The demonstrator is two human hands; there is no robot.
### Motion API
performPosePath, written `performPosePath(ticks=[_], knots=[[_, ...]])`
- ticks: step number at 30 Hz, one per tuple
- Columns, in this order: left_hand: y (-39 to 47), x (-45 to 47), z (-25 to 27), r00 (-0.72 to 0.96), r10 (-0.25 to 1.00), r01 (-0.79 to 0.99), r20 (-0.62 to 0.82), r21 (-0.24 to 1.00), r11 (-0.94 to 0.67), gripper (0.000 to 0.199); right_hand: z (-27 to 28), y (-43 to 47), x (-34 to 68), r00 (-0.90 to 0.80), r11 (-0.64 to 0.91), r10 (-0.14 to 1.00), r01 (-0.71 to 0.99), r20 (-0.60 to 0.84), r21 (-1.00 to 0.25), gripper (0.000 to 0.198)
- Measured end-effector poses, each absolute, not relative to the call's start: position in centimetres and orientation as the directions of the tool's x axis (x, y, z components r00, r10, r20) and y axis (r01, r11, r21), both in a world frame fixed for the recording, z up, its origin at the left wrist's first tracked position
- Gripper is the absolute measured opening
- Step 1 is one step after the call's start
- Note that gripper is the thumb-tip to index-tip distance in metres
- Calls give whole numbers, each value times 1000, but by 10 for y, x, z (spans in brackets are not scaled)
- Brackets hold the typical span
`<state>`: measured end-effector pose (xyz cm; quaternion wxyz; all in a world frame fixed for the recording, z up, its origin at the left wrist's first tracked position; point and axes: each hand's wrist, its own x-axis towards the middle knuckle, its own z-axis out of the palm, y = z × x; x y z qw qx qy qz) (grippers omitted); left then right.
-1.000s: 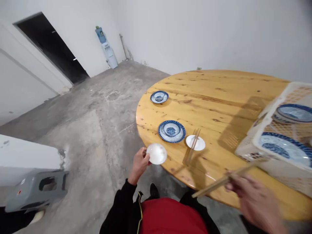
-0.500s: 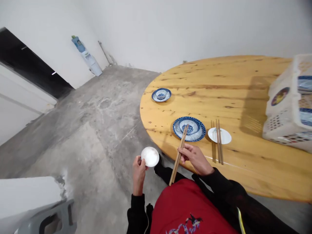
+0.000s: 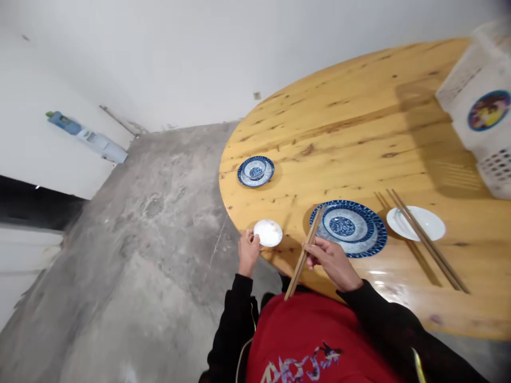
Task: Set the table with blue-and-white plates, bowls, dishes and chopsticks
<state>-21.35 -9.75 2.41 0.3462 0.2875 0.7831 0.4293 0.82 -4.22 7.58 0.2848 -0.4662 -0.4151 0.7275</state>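
"Head view: how are the fingers?"
"Right hand: closed around a pair of chopsticks. Left hand: pinching a saucer by its rim at the edge of the tabletop (resting or raised, I can't tell)."
"Advice?"
"Saucer level, chopsticks together, clear of the plate just beyond."

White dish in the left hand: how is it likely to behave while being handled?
The white dish looks like glazed ceramic, so it is probably rigid and breakable. Its smooth surface could be slippery. The left hand grips just one edge, so the dish may tip.
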Motion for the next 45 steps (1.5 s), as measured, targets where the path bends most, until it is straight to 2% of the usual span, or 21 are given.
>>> performPosePath(ticks=[4,10,17,25,29,34,45], knots=[[-49,-227,12,-519,769,97,-374,868,488,8,82,-39,1,-295,-452,865,-107,-406,-885,48],[29,-243,-6,-359,837,109,-412,873,476,3,79,-48,-13,32,-396,911,-222,-412,-891,39],[89,-268,-20,-249,849,56,-465,869,492,6,81,-58,-73,402,-323,797,-346,-450,-881,29],[110,-282,-26,-101,854,-2,-510,859,512,7,95,-56,-125,606,-256,700,-282,-378,-925,25],[117,-281,-30,-62,851,-11,-521,853,522,6,93,-50,-135,608,-291,721,-170,-333,-941,25],[126,-278,-29,-28,858,21,-513,858,514,14,85,-27,-143,467,-345,833,18,-297,-939,25],[135,-272,-34,-66,849,45,-524,849,527,22,63,24,-164,322,-384,897,227,-304,-895,18]])
